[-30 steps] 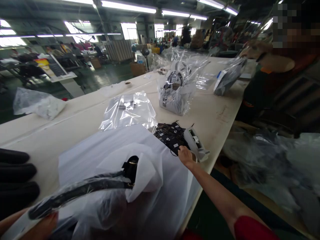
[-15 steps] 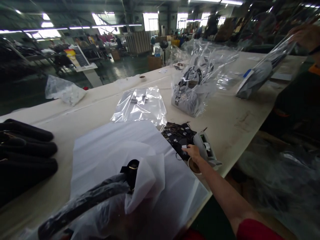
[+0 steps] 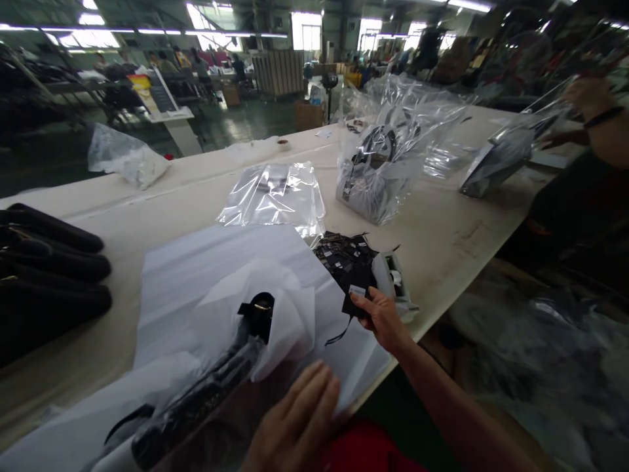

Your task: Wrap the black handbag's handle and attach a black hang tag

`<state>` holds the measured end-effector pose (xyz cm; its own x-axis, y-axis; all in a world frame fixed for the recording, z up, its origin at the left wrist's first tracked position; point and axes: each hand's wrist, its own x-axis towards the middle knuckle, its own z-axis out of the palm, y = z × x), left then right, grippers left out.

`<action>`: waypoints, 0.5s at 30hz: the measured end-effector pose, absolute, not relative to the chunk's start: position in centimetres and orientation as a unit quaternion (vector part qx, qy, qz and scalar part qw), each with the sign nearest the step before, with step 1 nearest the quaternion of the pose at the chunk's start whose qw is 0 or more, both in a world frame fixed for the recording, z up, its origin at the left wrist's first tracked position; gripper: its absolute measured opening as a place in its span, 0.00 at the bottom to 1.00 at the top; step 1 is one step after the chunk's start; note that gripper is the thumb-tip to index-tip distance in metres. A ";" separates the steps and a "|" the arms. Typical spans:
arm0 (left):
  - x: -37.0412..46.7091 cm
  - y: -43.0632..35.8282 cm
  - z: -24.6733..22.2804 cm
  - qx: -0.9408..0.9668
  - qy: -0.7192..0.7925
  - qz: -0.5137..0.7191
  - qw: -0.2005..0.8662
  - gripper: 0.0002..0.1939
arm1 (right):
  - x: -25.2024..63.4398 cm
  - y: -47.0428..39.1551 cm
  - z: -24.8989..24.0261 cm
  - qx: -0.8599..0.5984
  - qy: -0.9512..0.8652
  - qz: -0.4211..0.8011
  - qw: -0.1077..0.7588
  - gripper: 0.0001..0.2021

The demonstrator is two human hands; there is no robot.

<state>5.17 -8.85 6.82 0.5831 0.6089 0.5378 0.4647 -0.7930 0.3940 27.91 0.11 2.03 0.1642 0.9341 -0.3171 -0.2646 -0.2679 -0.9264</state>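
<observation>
My right hand [image 3: 381, 318] pinches a small black hang tag [image 3: 354, 299] with a white label and a dangling black string, just lifted off the pile of black tags [image 3: 344, 257]. My left hand [image 3: 297, 423] lies flat with fingers spread on the near edge of the white tissue sheet [image 3: 211, 275]. On that sheet rests a bag wrapped in white tissue, its black plastic-covered handle [image 3: 206, 387] sticking out toward me.
A white tape dispenser [image 3: 396, 282] sits beside the tags near the table edge. Flat clear bags [image 3: 275, 196] and a grey handbag in clear plastic [image 3: 378, 177] lie farther off. Stacked black bags [image 3: 46, 262] are at left. Another person's hand [image 3: 587, 98] holds a bagged item at right.
My right hand has picked one black tag off the pile and drawn it toward me. My left hand has come to rest on the tissue's near edge.
</observation>
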 end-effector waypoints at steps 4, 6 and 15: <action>8.3 -6.1 3.1 0.788 0.442 0.350 0.246 0.23 | 26.1 -1.4 3.1 -0.531 -0.311 0.601 0.510 0.18; 9.1 -5.5 1.7 0.718 0.504 0.311 0.366 0.22 | 25.5 -1.7 3.2 -0.526 -0.317 0.602 0.510 0.18; 8.9 -4.8 -0.3 0.603 0.527 0.285 0.527 0.18 | 24.9 -1.7 3.0 -0.519 -0.315 0.608 0.511 0.17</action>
<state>8.86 -4.84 -0.34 0.2830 0.9355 -0.2114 0.3354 0.1099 0.9356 24.90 -1.70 2.99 0.0618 0.9490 -0.3090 -0.2953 -0.2783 -0.9140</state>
